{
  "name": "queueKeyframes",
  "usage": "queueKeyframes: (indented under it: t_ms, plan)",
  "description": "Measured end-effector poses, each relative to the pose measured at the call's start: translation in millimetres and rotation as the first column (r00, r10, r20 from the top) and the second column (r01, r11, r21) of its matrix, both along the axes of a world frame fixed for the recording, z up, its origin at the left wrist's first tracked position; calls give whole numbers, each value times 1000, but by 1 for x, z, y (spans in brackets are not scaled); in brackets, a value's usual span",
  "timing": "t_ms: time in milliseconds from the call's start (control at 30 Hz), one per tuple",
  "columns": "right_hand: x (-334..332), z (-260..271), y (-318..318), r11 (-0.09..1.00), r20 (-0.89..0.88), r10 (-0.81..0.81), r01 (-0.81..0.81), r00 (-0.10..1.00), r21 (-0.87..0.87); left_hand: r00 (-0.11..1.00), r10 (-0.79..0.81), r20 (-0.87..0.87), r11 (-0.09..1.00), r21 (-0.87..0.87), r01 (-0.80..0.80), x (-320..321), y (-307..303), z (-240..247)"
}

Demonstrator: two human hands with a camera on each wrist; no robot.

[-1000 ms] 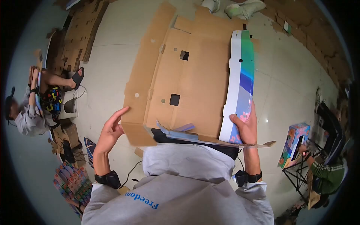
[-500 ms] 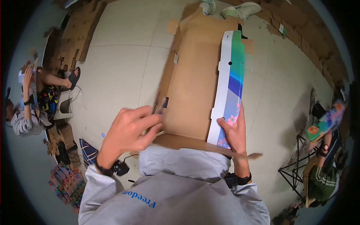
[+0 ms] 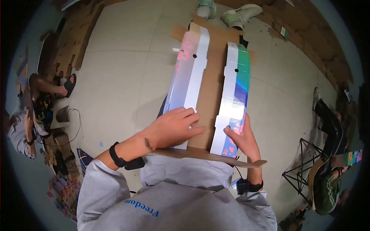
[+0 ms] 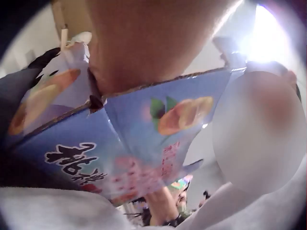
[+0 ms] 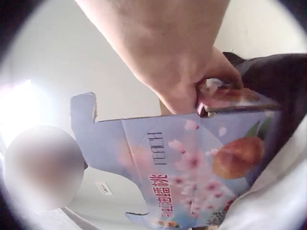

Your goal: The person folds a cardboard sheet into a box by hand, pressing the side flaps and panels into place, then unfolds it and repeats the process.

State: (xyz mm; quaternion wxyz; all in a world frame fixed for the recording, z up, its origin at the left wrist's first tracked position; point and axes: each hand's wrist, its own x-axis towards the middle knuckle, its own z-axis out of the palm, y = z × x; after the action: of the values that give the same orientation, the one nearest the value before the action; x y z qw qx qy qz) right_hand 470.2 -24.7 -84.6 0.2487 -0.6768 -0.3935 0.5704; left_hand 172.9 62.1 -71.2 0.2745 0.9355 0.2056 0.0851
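A partly folded cardboard fruit box (image 3: 212,92), brown inside, lies lengthwise before the person. Its left side panel (image 3: 179,90) is folded inward, showing lilac and pink-flower print with a white strip. The left hand (image 3: 169,127) lies across the near end of that panel, fingers bent toward the middle. The right hand (image 3: 246,140) grips the near end of the right side panel (image 3: 236,88), thumb on the printed face and fingers around its outer side. Peach pictures show on the box's end wall (image 5: 187,158) in the right wrist view and on its print (image 4: 158,129) in the left wrist view.
The person's shoes (image 3: 242,16) are beyond the far end of the box. Another person sits at the left (image 3: 25,123), and one in green (image 3: 327,192) at the right beside a black folding frame (image 3: 300,169). Stacked cardboard (image 3: 79,42) stands upper left.
The left panel, spread flat at first, has been folded up and inward, now showing its printed face. The left hand has moved right onto it. The right hand keeps its grip.
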Motion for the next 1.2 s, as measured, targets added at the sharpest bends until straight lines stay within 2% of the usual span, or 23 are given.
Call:
queueKeyframes:
  t_ms: [33,67,100,133,167,267,300,367,467,567,667,700,800,833,900,933,967,1033,1100,1167,1200]
  plan:
    - [11,-6,4,956,422,226,-284,878,79,1000,0,31,998,66,-2,5,-4,0]
    - [15,-13,13,976,296,145,-186,944,116,998,2,61,991,130,-10,9,-5,0]
    - [12,-17,31,986,161,60,-83,985,141,996,-92,-1,980,179,90,12,-1,7]
    - [9,-22,51,988,21,-26,23,999,154,991,-131,-36,980,146,135,13,0,6]
    - [11,-28,68,988,89,-3,-10,996,153,983,-169,-70,978,114,176,14,-1,4]
    - [37,-46,131,988,37,-142,139,989,66,959,-236,-155,968,51,247,17,-1,2]
    - [51,-61,148,971,213,-166,121,963,208,958,-243,-154,967,37,251,17,0,2]
    - [70,-91,182,888,507,-280,20,815,459,945,-268,-188,959,39,280,17,3,7]
    - [53,-45,225,736,653,-205,-324,729,594,955,-259,-146,964,28,266,15,3,6]
    - [41,-54,264,788,664,203,-522,720,325,976,-215,-38,976,12,216,13,3,5]
    - [6,-70,257,824,797,150,-519,586,227,989,-121,83,989,-75,128,14,8,7]
    - [-5,-60,248,816,786,86,-496,612,297,989,-82,120,987,-124,97,18,10,7]
    - [1,-66,239,830,745,55,-446,664,336,977,-81,195,964,-235,126,26,18,-2]
    - [-1,-61,236,859,730,38,-396,683,325,970,-34,242,971,-223,90,29,23,-9]
    - [-1,-59,228,869,719,9,-361,694,337,989,66,133,996,53,-74,33,38,-17]
    - [-1,-56,226,873,715,-10,-343,699,347,988,126,91,969,202,-142,34,45,-18]
    - [-2,-53,222,872,690,-40,-312,723,378,953,282,114,931,207,-301,38,48,-19]
    - [-1,-51,220,865,634,-103,-246,767,438,809,566,161,782,206,-588,46,55,-20]
    - [6,-63,220,793,693,-145,-337,706,508,790,592,162,802,-215,-557,41,69,-22]
    - [8,-66,217,791,653,-154,-303,742,531,774,617,141,677,-597,-430,28,82,-26]
    - [6,-60,216,826,580,-147,-223,802,517,815,573,89,679,-609,-411,21,86,-26]
